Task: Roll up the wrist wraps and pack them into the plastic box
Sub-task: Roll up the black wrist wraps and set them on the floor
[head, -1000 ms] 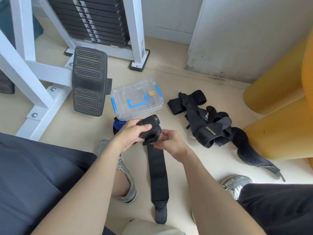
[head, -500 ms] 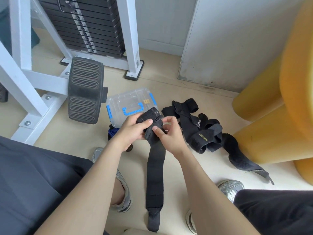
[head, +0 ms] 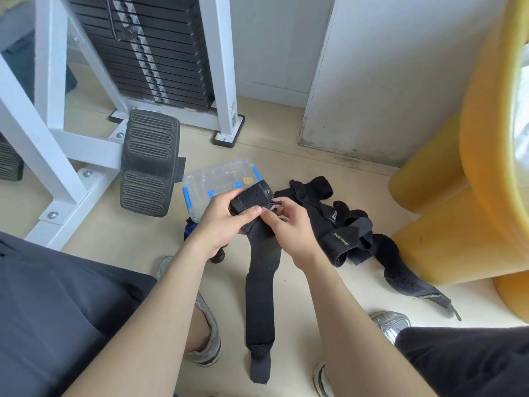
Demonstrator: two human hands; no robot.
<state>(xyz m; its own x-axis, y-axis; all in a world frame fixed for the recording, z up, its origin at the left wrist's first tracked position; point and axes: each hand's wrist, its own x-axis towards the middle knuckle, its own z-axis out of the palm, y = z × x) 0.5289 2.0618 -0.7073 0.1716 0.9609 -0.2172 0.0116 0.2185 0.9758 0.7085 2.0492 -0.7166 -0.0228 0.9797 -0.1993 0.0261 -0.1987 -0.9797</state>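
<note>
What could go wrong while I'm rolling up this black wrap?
The long tail of the wrist wrap hangs unrolled, so the roll may loosen if the left hand or right hand slips. The plastic box looks closed; freeing a hand to open it could let the roll unwind.

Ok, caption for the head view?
A wrap half rolled in left hand and right hand, box behind, more wraps beside.

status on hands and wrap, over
Left hand grips rolled end of long black fabric wrist wrap, right hand pinches it. Tail unrolled. Clear plastic box with blue latches: lid on.
</note>
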